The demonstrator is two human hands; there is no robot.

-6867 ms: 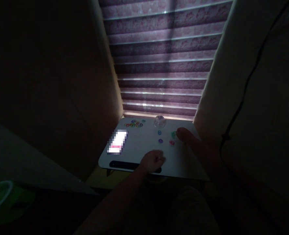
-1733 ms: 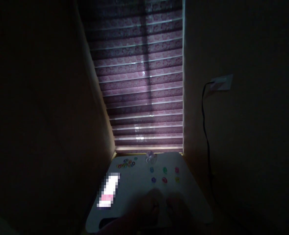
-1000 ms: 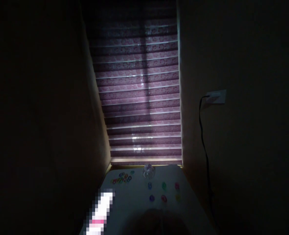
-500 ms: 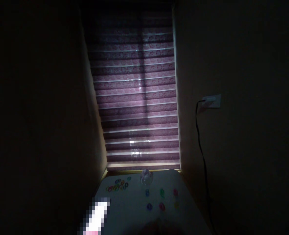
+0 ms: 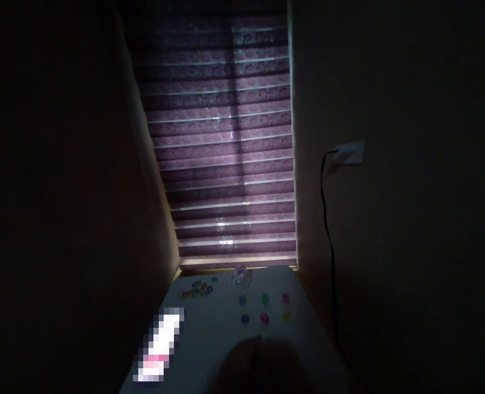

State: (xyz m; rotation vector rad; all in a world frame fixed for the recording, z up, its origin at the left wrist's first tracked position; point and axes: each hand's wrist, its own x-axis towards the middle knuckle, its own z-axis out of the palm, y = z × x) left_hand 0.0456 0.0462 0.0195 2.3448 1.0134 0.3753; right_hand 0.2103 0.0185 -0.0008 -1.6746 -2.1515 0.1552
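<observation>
Two dark, rounded shapes at the near edge of the white table (image 5: 209,334) look like my left hand (image 5: 240,364) and my right hand (image 5: 281,364), close together. It is too dark to make out their fingers or anything in them. Just beyond them lie several small coloured loops in two rows. The farther row has a blue loop (image 5: 243,300), a green loop (image 5: 265,299) and a pink loop (image 5: 286,297). Nearer are a dark blue loop (image 5: 245,318), a red loop (image 5: 264,318) and a yellow loop (image 5: 286,316).
A loose cluster of coloured rings (image 5: 194,291) lies at the table's far left. Near the back edge stands a clear, rounded container (image 5: 241,278). A bright, pixelated oblong (image 5: 160,345) is at the left. Behind hangs a striped blind (image 5: 226,164); a black cord (image 5: 328,230) runs down the right wall.
The view has tilted down, so the table and its loops sit higher in the picture. More of the dark hand shapes now shows at the near edge. The loops keep their arrangement.
</observation>
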